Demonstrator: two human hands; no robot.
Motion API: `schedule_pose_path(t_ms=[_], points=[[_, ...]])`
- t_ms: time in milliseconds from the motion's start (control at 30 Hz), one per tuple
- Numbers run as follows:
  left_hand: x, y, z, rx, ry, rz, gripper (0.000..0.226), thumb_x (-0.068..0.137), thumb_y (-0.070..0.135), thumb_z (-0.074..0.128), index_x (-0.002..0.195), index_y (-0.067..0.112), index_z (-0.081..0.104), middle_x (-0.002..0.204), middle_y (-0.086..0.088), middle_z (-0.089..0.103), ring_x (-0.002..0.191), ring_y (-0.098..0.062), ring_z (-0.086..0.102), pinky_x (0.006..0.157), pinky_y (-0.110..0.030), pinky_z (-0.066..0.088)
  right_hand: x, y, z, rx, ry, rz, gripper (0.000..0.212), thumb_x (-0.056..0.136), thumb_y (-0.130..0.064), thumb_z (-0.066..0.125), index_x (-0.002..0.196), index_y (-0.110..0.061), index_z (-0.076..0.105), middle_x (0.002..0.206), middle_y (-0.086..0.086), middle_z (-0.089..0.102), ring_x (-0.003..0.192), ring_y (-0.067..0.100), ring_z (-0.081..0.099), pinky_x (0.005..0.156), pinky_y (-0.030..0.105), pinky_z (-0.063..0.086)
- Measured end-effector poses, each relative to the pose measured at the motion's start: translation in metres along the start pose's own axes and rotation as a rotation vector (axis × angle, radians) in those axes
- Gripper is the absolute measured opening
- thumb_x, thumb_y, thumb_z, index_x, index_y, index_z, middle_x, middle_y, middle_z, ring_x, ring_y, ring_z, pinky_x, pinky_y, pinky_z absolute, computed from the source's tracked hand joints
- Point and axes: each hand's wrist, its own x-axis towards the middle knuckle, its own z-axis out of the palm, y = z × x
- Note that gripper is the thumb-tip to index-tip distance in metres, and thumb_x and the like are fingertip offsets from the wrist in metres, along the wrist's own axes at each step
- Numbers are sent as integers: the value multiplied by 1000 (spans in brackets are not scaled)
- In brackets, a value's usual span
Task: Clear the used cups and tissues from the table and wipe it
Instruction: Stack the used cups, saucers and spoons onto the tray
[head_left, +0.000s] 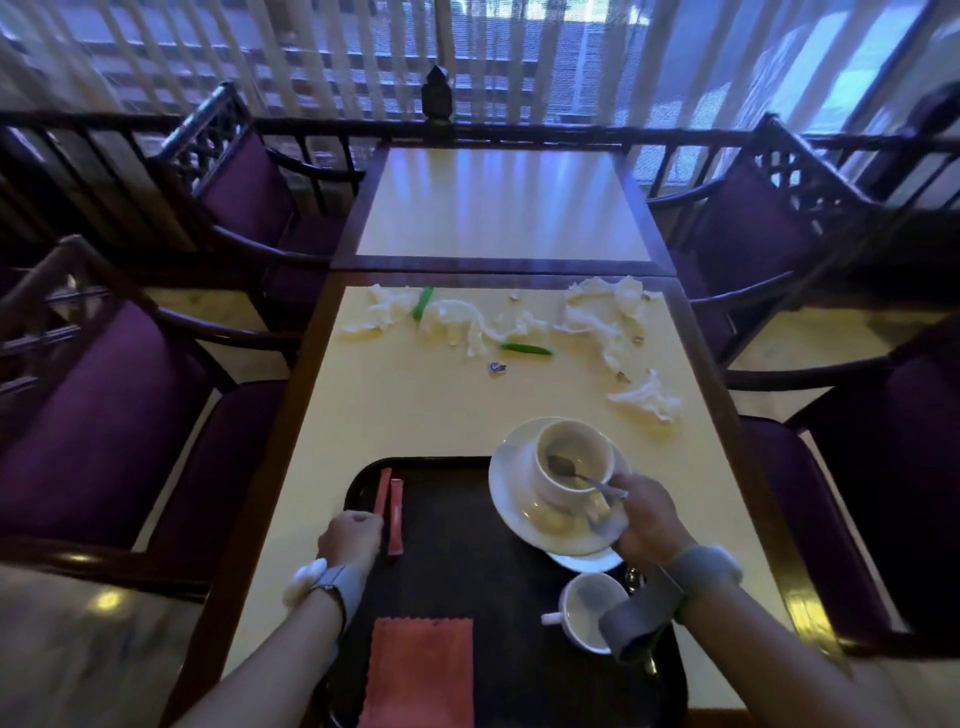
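Cup (589, 613) stands on the black tray (493, 571), right of an orange cloth (421, 670). Left hand (353, 535) is curled at the tray's left rim by red sachets (389, 514); what it holds cannot be told. Right hand (644, 519) grips a tilted saucer (511, 493) bearing a second cup (550, 486) and spoon (561, 465). Tissues (467, 322) lie scattered on the table (415, 405) beyond.

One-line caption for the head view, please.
Right hand holds a saucer with cup and spoon over the tray; torn tissues lie on the table.

Your head camera looked forward and down along the table (415, 415), close above the tray (467, 545), out to the blinds (363, 52).
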Motion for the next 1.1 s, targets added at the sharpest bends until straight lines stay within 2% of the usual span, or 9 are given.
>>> schedule_pose_path(t_ms=[67,200,267,400,533,600,733,833,1100], points=[[-15,11,0,-127,-12,61,12,82,21,59,76,21,69,77,-1,72,72,-20,66,65,-27,51,-6,-1,0,26,-14,-5,40,75,-8,71,106,14,58,90,25,49,81,35,50,68,41,45],[-55,50,1,-344,-110,271,12,94,16,56,89,14,67,72,-5,68,54,-12,57,43,-17,43,-10,3,-7,-19,-31,6,28,77,-1,65,100,12,59,85,22,55,80,34,54,71,41,46],[-80,68,1,-309,-133,419,16,95,20,55,87,19,69,67,-4,69,51,-10,59,47,-18,44,-7,10,-12,-38,7,23,20,87,0,57,101,14,60,82,22,58,82,35,56,75,42,47],[-129,101,5,-182,-273,633,20,97,34,50,87,25,65,65,-2,69,50,-12,64,54,-19,47,-2,24,-25,-25,89,69,37,92,-7,56,116,22,55,98,32,59,94,39,57,90,51,48],[-143,110,29,40,-451,566,37,87,60,44,103,30,57,79,-5,71,57,-19,70,66,-32,57,-8,29,-25,-41,76,63,30,94,-5,54,116,14,57,105,33,61,91,38,61,76,46,54],[-145,110,43,122,-439,512,50,77,68,41,109,32,54,93,-8,70,75,-26,71,78,-40,56,-8,32,-25,-41,75,51,27,93,-5,54,114,11,60,102,30,63,87,36,62,73,42,54],[-151,113,58,190,-371,474,38,87,41,49,122,30,55,112,-7,65,103,-29,61,88,-31,47,-4,35,-28,-55,69,65,19,92,-3,54,105,8,63,92,26,63,84,35,61,73,42,52],[-153,114,58,168,-396,456,38,86,20,45,120,28,57,110,-7,66,101,-27,61,86,-32,48,-2,38,-31,-83,70,41,13,94,-8,57,94,2,64,76,17,62,72,28,58,63,36,48],[-143,109,45,183,-416,497,38,81,11,44,111,26,62,100,-7,69,92,-25,63,83,-32,51,2,39,-24,-159,-1,-29,18,95,-14,59,85,-1,67,78,17,67,73,27,61,72,38,50]])
